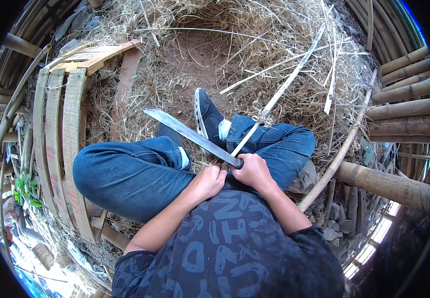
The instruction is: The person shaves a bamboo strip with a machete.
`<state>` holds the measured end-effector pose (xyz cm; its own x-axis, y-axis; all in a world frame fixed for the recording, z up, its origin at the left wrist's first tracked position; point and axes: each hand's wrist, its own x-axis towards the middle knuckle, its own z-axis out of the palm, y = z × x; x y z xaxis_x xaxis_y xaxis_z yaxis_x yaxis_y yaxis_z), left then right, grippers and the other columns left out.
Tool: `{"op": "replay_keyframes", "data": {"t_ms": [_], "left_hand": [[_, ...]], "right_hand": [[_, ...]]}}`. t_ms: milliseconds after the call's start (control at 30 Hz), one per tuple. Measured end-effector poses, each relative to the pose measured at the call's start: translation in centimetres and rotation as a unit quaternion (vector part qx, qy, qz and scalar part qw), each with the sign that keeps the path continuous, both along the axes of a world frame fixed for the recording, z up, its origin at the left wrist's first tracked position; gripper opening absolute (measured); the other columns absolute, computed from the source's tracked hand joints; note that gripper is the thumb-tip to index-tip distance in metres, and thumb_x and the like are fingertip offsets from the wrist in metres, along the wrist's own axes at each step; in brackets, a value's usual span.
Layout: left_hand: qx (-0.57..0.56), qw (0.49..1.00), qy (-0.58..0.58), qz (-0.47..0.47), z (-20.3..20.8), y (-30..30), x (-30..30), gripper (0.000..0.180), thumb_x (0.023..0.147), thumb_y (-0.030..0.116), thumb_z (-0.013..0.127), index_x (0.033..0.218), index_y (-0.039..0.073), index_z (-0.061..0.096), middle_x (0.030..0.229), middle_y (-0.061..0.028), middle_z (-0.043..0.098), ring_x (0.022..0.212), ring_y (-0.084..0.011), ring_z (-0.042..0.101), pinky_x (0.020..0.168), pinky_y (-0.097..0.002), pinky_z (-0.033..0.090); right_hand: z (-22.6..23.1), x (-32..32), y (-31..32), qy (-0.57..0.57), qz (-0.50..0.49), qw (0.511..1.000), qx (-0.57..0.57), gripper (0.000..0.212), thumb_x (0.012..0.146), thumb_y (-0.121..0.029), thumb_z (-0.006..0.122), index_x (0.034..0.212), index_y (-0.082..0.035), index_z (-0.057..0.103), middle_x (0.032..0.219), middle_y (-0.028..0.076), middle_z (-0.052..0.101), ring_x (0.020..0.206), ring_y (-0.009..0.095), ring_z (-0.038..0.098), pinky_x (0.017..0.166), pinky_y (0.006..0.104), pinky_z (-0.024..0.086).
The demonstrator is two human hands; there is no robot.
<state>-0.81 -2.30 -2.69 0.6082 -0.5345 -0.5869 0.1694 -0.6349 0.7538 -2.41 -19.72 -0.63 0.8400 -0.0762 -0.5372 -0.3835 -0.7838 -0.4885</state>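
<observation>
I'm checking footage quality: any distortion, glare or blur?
All in the head view: fisheye curves the bamboo slats near the upper-right rim, with black corners; bright light washes out the lower-left edge; the long knife, left hand and right hand look fairly sharp; the dark patch over the shirt looks soft.

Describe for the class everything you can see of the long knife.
The long knife has a broad, metal-looking blade, silvery toward the tip and darker toward the handle, which narrows to a curved point. The person's right hand grips its short, dark handle, mostly hidden by the fingers. The blade slants toward the upper left, its tip near the wooden slats' side of the picture. Near the handle it crosses a long pale strip; whether they touch is unclear.
</observation>
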Motion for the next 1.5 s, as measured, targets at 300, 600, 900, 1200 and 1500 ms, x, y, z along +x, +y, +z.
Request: {"op": "replay_keyframes", "data": {"t_ms": [300,600,900,1200,1500], "left_hand": [[-0.003,0.998,-0.056,0.006,1.4,-0.3,0.3,0.034,0.097,0.023,0.048,0.088,-0.008,0.058,0.078,-0.0336,0.061,0.080,-0.0488,0.061,0.073,-0.0543,0.047],[0.013,0.998,-0.065,0.011,1.4,-0.3,0.4,0.029,0.098,0.022,0.047,0.092,-0.006,0.053,0.077,-0.0325,0.060,0.080,-0.0509,0.059,0.071,-0.0554,0.044],[0.006,0.997,-0.073,0.016,1.5,0.2,0.1,0.028,0.098,0.021,0.048,0.091,-0.006,0.052,0.075,-0.0323,0.059,0.079,-0.0501,0.059,0.070,-0.0562,0.044],[-0.015,0.998,-0.052,0.016,1.1,0.2,-0.1,0.028,0.099,0.022,0.046,0.090,-0.004,0.051,0.076,-0.0317,0.059,0.079,-0.0508,0.057,0.070,-0.0556,0.043],[-0.119,0.989,-0.015,0.091,-2.7,1.3,0.3,0.026,0.100,0.021,0.044,0.100,-0.003,0.055,0.067,-0.0099,0.055,0.058,-0.0225,0.053,0.056,-0.0400,0.045]], "right_hand": [[-0.3,0.9,-2.5,0.034,-0.038,0.993,-0.103,0.032,0.069,-0.027,0.067,0.090,-0.004,0.074,0.086,0.023,0.069,0.084,0.038,0.068,0.081,0.0454,0.055],[-1.9,1.2,-3.9,0.009,-0.007,0.992,-0.125,0.039,0.067,-0.028,0.069,0.097,-0.004,0.074,0.092,0.022,0.070,0.088,0.036,0.068,0.083,0.0434,0.055],[-1.9,2.0,-5.9,-0.014,-0.036,0.979,-0.201,0.035,0.069,-0.028,0.068,0.096,-0.006,0.074,0.093,0.022,0.070,0.089,0.035,0.069,0.084,0.0432,0.054],[-1.7,2.4,-7.8,-0.012,-0.074,0.976,-0.206,0.030,0.073,-0.027,0.067,0.087,-0.001,0.071,0.088,0.024,0.069,0.086,0.039,0.067,0.083,0.0456,0.054],[-1.3,0.4,-2.3,-0.008,-0.023,0.997,-0.076,0.038,0.071,-0.031,0.071,0.095,-0.002,0.072,0.085,0.024,0.069,0.084,0.039,0.068,0.080,0.0458,0.054]]}}
